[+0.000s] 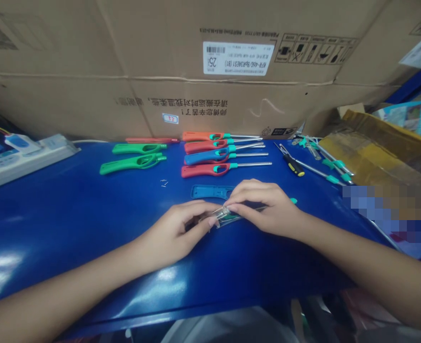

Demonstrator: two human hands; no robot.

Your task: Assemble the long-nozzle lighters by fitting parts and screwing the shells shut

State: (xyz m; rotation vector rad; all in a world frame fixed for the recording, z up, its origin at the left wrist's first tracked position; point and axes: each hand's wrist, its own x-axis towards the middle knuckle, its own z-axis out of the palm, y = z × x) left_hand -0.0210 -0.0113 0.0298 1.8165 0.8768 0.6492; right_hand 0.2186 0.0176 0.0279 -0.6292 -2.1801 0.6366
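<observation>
Between both hands is a small clear lighter fuel tank (pixel 221 213) with a metal valve end. My left hand (pixel 189 224) pinches its left end between thumb and fingers. At its other end, my right hand (pixel 262 205) has thumb and fingertips closed on the valve. Under the fingers lie green and thin metal parts, partly hidden. Just behind the hands rests a blue lighter shell half (pixel 210 191), its right end covered by my right hand. Several tiny screws (pixel 164 183) are scattered left of that shell.
Long-nosed lighters (pixel 210 170) in red, blue and orange lie in a row at the back. Green lighter shells (pixel 133 164) are left of them. A screwdriver (pixel 293 165) and metal tubes (pixel 333 162) lie right. A power strip (pixel 27 159) stands left; a cardboard sheet (pixel 88 95) rises behind.
</observation>
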